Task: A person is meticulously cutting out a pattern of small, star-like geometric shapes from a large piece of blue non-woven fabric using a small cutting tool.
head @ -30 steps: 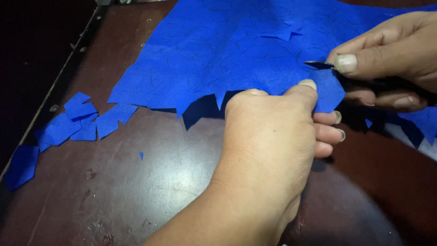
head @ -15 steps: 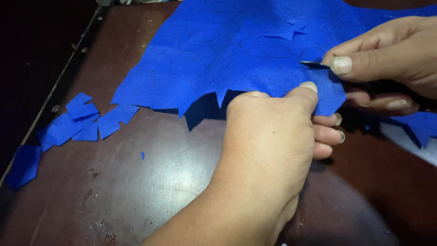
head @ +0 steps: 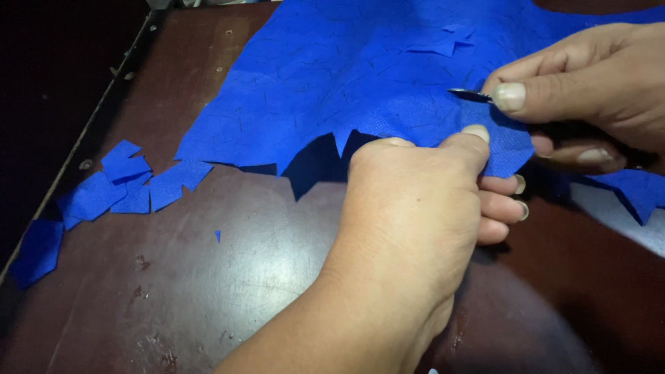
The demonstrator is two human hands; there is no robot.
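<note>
- The step in hand looks like snipping a small piece off the jagged near edge of a large blue sheet [head: 360, 76], which lies across the desk [head: 208, 277] from about 11 o'clock to 2 o'clock.
- The left hand [head: 415, 208] sits at the centre, closed in a pinch: thumb on top, fingers curled beneath, gripping the sheet's edge flap at about 2 o'clock from the knuckles and lifting it slightly off the desk.
- The right hand [head: 589, 90] comes in from 3 o'clock, closed around a small dark cutting tool [head: 471, 93]; only its thin metal tip shows past the thumb, so whether it is scissors or a blade cannot be told.
- That tip touches the sheet just above the left thumb, at the top of the pinched flap.
- Many short slits and a couple of loose flaps mark the sheet's surface towards 12 o'clock.
- Cut blue scraps [head: 118, 187] lie in a cluster at 9 o'clock near the desk's left edge, well apart from both hands; one tiny fleck sits alone between them and the left wrist.
- More blue material [head: 623, 190] shows at 3 o'clock below the right hand.
- In my judgement, the next move calls for keeping the flap taut with the left pinch while the tip travels along the cut line, clear of the left thumb, which sits very near.
</note>
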